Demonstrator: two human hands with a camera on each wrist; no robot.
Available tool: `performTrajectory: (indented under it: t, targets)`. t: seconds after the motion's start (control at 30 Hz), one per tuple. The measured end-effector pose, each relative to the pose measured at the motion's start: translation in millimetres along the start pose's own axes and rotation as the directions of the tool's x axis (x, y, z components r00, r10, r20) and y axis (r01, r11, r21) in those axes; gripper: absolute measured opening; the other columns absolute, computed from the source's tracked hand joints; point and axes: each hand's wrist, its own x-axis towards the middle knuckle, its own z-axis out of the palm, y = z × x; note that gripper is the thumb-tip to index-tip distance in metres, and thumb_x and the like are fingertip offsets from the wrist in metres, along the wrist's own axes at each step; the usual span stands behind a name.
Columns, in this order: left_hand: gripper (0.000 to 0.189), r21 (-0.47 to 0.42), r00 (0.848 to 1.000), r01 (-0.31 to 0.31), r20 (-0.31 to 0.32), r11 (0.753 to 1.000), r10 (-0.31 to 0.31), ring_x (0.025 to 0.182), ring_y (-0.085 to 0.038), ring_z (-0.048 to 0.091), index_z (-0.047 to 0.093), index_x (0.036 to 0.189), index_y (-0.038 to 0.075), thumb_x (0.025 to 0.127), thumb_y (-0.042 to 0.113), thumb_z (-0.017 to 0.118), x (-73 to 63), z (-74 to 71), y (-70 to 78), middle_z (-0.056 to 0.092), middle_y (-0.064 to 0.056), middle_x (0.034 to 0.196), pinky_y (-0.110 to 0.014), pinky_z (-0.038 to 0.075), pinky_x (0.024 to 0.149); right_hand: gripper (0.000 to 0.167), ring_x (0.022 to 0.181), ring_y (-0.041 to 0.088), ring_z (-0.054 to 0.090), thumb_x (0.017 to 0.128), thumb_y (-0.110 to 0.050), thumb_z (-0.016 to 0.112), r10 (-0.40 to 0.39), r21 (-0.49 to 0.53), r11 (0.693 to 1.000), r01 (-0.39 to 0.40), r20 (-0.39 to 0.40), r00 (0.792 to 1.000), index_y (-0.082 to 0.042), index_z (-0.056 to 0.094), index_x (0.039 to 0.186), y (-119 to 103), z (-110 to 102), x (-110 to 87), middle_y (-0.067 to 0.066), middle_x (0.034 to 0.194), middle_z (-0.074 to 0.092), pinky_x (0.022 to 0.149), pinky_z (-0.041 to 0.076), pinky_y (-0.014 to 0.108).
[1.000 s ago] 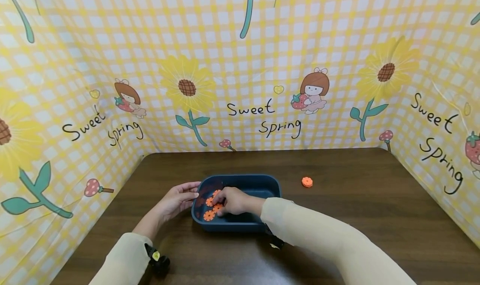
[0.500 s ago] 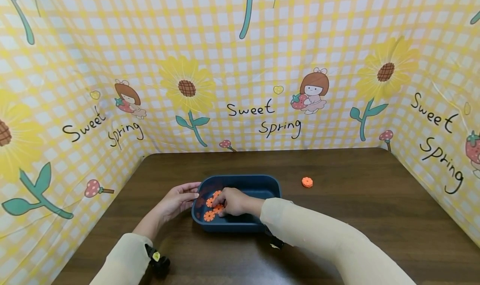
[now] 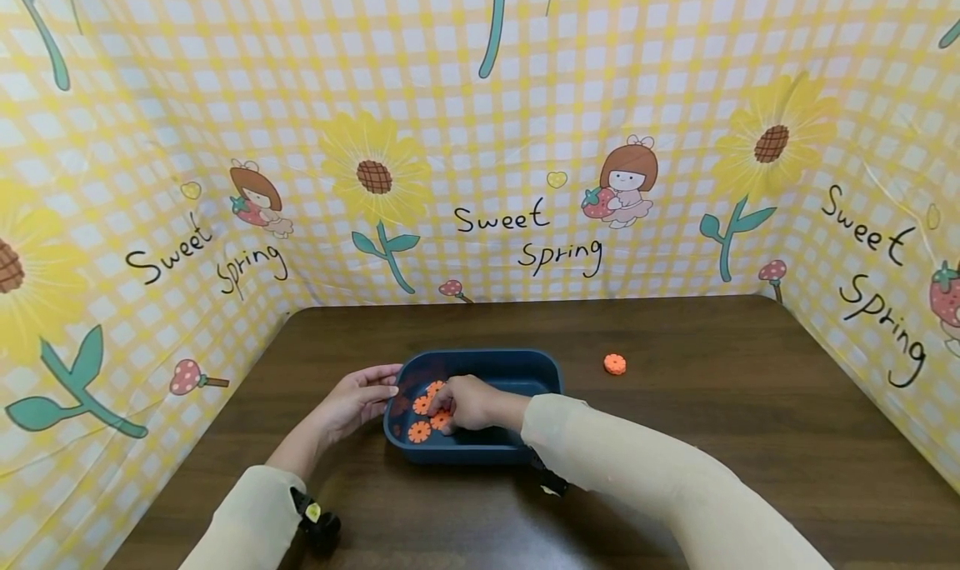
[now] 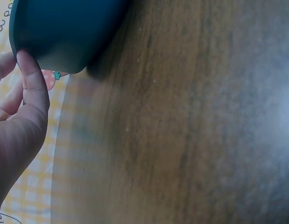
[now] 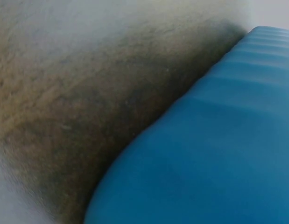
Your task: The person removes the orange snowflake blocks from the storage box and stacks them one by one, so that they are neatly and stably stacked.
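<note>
A dark blue rectangular box (image 3: 495, 453) stands on the table, with several orange flower-shaped slices (image 3: 418, 432) lying in its left part. My left hand (image 3: 348, 402) touches the box's left end with thumb and fingertips; the left wrist view shows the thumb (image 4: 34, 81) against the outer wall near the rim. Down inside the box, my right hand (image 3: 476, 403) has its fingers curled, and thumb and index finger lie on either side of one orange slice (image 3: 439, 421). The right wrist view shows only the box's blue outer wall (image 5: 205, 163) and tabletop.
A single orange slice or small stack of them (image 3: 614, 364) lies on the brown wooden table (image 3: 690, 387) right of the box. A yellow checked cloth (image 3: 480, 137) surrounds the table at the back and sides.
My right hand has shifted very slightly rightward inside the box, and the orange slice at its fingers has slid a little the same way. The left hand and box look unchanged.
</note>
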Motion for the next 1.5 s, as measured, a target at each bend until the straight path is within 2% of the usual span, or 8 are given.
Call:
performTrajectory:
  t: [0.33, 0.53, 0.8, 1.23, 1.5]
  targets:
    - [0.053, 0.008, 1.0, -0.023, 0.01, 1.0, 0.022, 0.103, -0.021, 0.061, 0.037, 0.144, -0.007, 0.096, 0.002, 0.057, 3.5, -2.0, -3.8, 0.056, -0.014, 0.118, -0.035, 0.053, 0.087, 0.021, 0.077, 0.007, 0.053, 0.081, -0.005, 0.078, -0.001, -0.002, 1.0, 0.001, -0.004, 1.0, -0.015, 0.074, 0.099, 1.1, 1.4, 2.6, -0.005, 0.086, 0.06, 0.07, 0.045, 0.021]
    - [0.054, 0.011, 1.0, -0.025, 0.015, 1.0, 0.025, 0.101, -0.021, 0.062, 0.037, 0.144, -0.008, 0.095, 0.004, 0.059, 3.6, -2.1, -4.3, 0.057, -0.014, 0.117, -0.035, 0.053, 0.088, 0.02, 0.079, 0.009, 0.052, 0.082, -0.007, 0.078, 0.017, -0.018, 1.0, -0.017, 0.013, 1.0, -0.018, 0.072, 0.098, 2.0, 2.1, 4.3, -0.006, 0.087, 0.057, 0.073, 0.045, 0.022]
    - [0.054, 0.008, 1.0, -0.026, 0.017, 1.0, 0.026, 0.101, -0.02, 0.062, 0.036, 0.144, -0.008, 0.096, 0.003, 0.058, 3.6, -1.7, -3.3, 0.057, -0.014, 0.117, -0.035, 0.053, 0.088, 0.02, 0.079, 0.008, 0.053, 0.081, -0.005, 0.078, -0.014, -0.043, 0.999, 0.014, 0.006, 1.0, -0.018, 0.07, 0.095, 1.6, 2.0, 4.7, -0.006, 0.086, 0.058, 0.073, 0.046, 0.021]
    - [0.054, 0.017, 1.0, -0.022, 0.002, 1.0, 0.022, 0.102, -0.021, 0.062, 0.038, 0.143, -0.007, 0.095, 0.003, 0.059, 3.1, -1.2, -3.8, 0.058, -0.013, 0.117, -0.037, 0.052, 0.089, 0.021, 0.08, 0.007, 0.053, 0.08, -0.005, 0.079, -0.006, -0.016, 1.0, 0.006, -0.026, 1.0, -0.015, 0.07, 0.096, -0.5, 0.3, -1.5, -0.006, 0.087, 0.059, 0.073, 0.046, 0.021]
    - [0.053, 0.021, 1.0, -0.023, -0.006, 1.0, 0.024, 0.102, -0.022, 0.062, 0.039, 0.143, -0.007, 0.095, 0.003, 0.059, 3.0, -0.6, -3.7, 0.058, -0.013, 0.116, -0.038, 0.052, 0.089, 0.023, 0.083, 0.007, 0.054, 0.083, -0.009, 0.077, -0.018, -0.022, 1.0, 0.018, 0.001, 1.0, -0.016, 0.071, 0.104, 5.5, -4.8, -2.4, -0.008, 0.091, 0.061, 0.078, 0.047, 0.024]
